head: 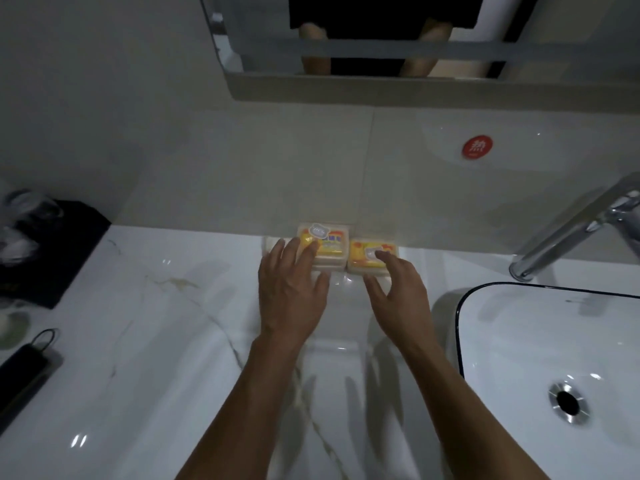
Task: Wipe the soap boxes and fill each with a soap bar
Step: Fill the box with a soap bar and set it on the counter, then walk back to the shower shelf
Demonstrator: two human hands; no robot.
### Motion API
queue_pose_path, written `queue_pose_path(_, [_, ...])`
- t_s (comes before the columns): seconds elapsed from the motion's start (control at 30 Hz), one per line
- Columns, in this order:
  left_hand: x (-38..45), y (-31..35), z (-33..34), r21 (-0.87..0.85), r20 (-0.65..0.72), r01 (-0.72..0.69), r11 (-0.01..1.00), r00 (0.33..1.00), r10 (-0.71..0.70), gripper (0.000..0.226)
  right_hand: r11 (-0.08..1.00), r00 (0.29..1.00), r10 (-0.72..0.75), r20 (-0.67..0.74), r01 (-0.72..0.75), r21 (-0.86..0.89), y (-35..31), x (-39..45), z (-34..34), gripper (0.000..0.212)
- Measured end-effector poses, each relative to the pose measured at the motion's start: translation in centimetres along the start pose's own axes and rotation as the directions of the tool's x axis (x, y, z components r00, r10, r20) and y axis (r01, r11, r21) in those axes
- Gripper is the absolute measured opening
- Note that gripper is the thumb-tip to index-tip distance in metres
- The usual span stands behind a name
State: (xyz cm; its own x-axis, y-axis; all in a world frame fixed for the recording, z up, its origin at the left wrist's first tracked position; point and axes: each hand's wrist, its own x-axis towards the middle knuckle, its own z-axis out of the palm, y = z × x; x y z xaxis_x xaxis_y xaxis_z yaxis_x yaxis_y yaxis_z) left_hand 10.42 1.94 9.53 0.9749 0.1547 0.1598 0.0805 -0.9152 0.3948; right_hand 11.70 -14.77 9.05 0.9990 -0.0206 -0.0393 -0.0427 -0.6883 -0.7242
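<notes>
Two translucent soap boxes stand side by side against the wall on the white marble counter (138, 306). The left box (329, 242) looks stacked higher and shows a yellow soap bar through its lid. The right box (363, 256) also shows yellow soap. My left hand (294, 285) lies with straight fingers on the left box's near left side. My right hand (398, 289) reaches over the right box, its fingertips touching the lid and its thumb at the near edge.
A white basin (540, 341) with a drain sits at the right, with a chrome tap (571, 230) behind it. A black tray (52, 251) holding glasses stands at the far left, a dark device (24, 368) lies near the left edge, and a mirror (415, 46) hangs above.
</notes>
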Motion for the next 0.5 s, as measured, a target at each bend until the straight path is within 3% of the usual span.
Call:
queue_pose_path(0.3, [-6.7,3.7,-4.2,0.110,0.005,0.047,0.993,0.999,-0.048,0.053,0.973,0.996,-0.091,0.017,0.093,-0.211,-1.3,-5.8,-4.8,0.053])
queue_pose_path(0.5, [-9.8,6.6,-6.0,0.009,0.005,-0.066,0.998,0.998,0.066,0.049,0.980,0.996,-0.009,-0.091,-0.009,-0.199,-1.3,-10.6,-8.1,0.055])
